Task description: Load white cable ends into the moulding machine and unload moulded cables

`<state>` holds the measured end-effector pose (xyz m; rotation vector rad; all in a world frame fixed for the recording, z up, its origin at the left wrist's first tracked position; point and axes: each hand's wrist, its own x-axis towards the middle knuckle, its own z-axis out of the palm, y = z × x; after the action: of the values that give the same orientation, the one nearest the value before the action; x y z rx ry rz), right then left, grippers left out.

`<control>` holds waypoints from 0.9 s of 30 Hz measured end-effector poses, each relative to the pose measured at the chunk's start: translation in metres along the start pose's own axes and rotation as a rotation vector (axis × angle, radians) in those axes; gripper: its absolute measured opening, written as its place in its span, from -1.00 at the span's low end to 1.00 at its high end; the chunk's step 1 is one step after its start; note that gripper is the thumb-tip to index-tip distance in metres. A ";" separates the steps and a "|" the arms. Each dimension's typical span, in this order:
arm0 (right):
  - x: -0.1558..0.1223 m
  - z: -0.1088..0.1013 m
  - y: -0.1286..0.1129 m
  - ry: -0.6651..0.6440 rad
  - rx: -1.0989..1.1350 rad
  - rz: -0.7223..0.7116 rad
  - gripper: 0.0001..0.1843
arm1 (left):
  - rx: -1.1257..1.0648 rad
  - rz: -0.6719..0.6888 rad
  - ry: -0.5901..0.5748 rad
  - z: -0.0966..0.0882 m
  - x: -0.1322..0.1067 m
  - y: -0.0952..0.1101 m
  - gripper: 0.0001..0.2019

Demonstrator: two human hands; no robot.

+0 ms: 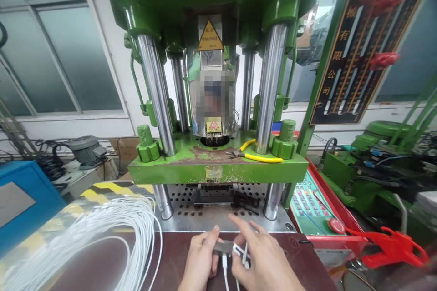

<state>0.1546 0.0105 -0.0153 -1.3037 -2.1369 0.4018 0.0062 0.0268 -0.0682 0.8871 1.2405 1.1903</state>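
Observation:
My left hand (200,259) pinches a small grey metal block (222,248) on the brown table (170,259), just in front of the green press (218,163). My right hand (262,259) is beside it, thumb and lower fingers closed on the white plug ends (239,252) of thin white cables, index finger stretched forward. One white cable (226,273) runs down from the block between my hands.
A large bundle of white cables (112,232) loops over the table at left. Yellow-handled pliers (259,156) lie on the press platen. To the right sit a control panel (307,204), a red button (336,225) and a red clamp (392,248). A blue box (23,200) stands far left.

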 end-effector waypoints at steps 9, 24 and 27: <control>-0.066 -0.106 0.079 0.432 -0.098 0.440 -0.32 | -0.005 -0.078 -0.055 -0.004 0.001 0.001 -0.52; -0.104 -0.109 0.065 0.145 0.081 0.378 -0.59 | 0.089 0.050 -0.155 0.014 -0.032 0.028 -0.48; -0.060 -0.079 0.000 -0.029 0.185 0.147 -0.65 | 0.124 0.119 -0.126 0.013 -0.042 0.039 -0.48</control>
<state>0.2242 -0.0459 0.0262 -1.3587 -1.9805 0.6670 0.0155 -0.0050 -0.0198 1.1248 1.1821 1.1412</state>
